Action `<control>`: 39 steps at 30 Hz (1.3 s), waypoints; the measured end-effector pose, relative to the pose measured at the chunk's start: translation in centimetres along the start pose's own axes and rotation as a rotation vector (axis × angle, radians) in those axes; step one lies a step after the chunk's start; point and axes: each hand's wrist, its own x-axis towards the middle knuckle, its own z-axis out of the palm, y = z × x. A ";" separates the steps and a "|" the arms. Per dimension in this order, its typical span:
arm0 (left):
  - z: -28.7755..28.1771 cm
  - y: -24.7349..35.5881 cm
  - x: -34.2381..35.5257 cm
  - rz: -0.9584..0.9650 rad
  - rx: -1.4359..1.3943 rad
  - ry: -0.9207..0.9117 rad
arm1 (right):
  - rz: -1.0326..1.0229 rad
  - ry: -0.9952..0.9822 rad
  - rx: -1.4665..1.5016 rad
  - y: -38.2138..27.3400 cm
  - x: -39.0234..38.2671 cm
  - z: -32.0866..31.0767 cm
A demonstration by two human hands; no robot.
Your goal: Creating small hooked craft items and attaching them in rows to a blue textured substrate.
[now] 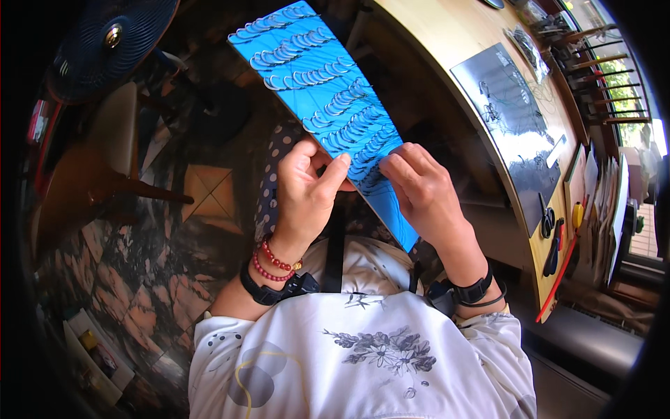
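Note:
A long blue board (299, 106) slants over my lap. Rows of curved silver hooks (312, 75) with dark thin lines run across most of it; its near corner is bare blue. My left hand (306, 185) grips the board's left edge, thumb on the face and fingers partly hidden beneath. At the opposite edge, my right hand (423, 187) is closed, its fingertips pinched together at the nearest hooks. Whatever lies between those fingertips is hidden.
On my right, a wooden table (433, 31) carries a dark glossy sheet (506, 105) with loose dark strands, plus scissors (547, 222) and a red stick (558, 276). To the left stand a fan (105, 42) and a brown chair (84, 188) on a patterned floor.

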 end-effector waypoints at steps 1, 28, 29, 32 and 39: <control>-0.2 -0.2 0.0 -0.013 0.035 0.000 | 0.013 -0.022 0.024 0.1 -0.1 0.0; -0.1 0.3 0.4 -0.080 0.076 -0.097 | 0.504 -0.016 -0.502 8.4 5.8 -10.2; 0.0 0.3 0.4 -0.086 0.075 -0.101 | 0.487 -0.005 -0.535 8.5 5.8 -10.0; 0.0 0.3 0.4 -0.091 0.076 -0.113 | 0.440 -0.021 -0.637 8.3 6.1 -9.6; -0.2 0.2 0.4 -0.082 0.064 -0.119 | 0.449 0.043 -0.610 9.5 5.7 -9.9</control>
